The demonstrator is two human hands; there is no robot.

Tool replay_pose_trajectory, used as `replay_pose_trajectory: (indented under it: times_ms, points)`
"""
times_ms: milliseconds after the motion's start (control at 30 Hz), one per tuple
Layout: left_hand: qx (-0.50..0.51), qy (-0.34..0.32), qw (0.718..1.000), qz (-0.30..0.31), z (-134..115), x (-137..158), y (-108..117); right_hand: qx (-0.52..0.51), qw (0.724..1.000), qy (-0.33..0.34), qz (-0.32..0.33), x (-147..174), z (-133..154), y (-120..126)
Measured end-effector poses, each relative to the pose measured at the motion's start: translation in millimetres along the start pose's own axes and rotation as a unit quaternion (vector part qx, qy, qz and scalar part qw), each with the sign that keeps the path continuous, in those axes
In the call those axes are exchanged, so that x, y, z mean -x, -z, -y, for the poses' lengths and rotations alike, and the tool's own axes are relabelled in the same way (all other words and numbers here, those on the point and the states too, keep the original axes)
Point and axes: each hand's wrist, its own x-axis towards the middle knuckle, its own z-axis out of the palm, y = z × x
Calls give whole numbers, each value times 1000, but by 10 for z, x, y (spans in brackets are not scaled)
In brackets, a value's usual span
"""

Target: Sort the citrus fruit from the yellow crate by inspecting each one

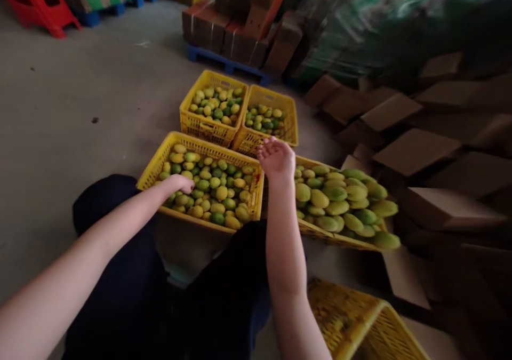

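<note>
My left hand [183,183] reaches into a yellow plastic crate of yellow and green lemons [217,181]. Its fingers curl down among the fruit, and whatever they hold is hidden. Above the right end of that crate [208,145], my right hand [277,158] is raised with the palm showing and the fingers loosely bent apart; nothing is visible in it. Just right of my right forearm, a second crate is heaped with oval green-yellow fruit [336,193], which looks stretched toward the picture's edge.
Behind stand two more yellow crates [212,130] [291,116] with lemons. An overturned-looking yellow crate [360,317] is at lower right. Cardboard boxes [416,149] pile up on the right. A blue pallet [224,63] bears cartons; a red plastic stool [42,2] stands far left.
</note>
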Motion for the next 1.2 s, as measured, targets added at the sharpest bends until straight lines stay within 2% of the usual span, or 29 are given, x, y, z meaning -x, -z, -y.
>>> replay_pose_trajectory:
  times_ms: [100,167,333,467,567,667,700,767,867,933,967,1033,1100,1200]
  points:
    - [-8,43,999,9,136,58,-178,-42,998,-31,-20,-49,44,59]
    - [-3,55,998,-6,184,151,-322,-62,997,-38,2,-73,55,114]
    - [-6,84,996,-26,236,344,-572,-67,997,-5,48,-99,74,175]
    - [-19,103,994,-21,256,345,-543,-47,997,17,60,-111,43,138]
    - [-9,95,995,-42,195,274,-402,-32,998,2,56,-96,-35,84]
    - [10,66,994,-82,-114,165,-121,1,998,-36,57,-37,-142,19]
    - [23,47,994,-97,-293,141,7,18,997,-53,61,-4,-180,-9]
    - [103,-44,987,-117,-739,147,298,59,992,-89,74,85,-251,-84]
    - [205,-137,961,-125,-1408,302,719,101,976,-151,121,258,-337,-240]
    - [182,-178,954,-157,-1640,427,896,98,963,-193,162,360,-372,-333]
    - [157,-183,953,-182,-1651,468,936,87,960,-203,174,393,-383,-362]
    - [88,-149,956,-237,-1460,488,911,54,964,-200,167,409,-394,-373]
    - [1,-52,962,-267,-1060,447,766,17,974,-184,130,370,-389,-331]
    - [-157,135,955,-210,-389,391,428,-30,982,-170,80,281,-356,-249]
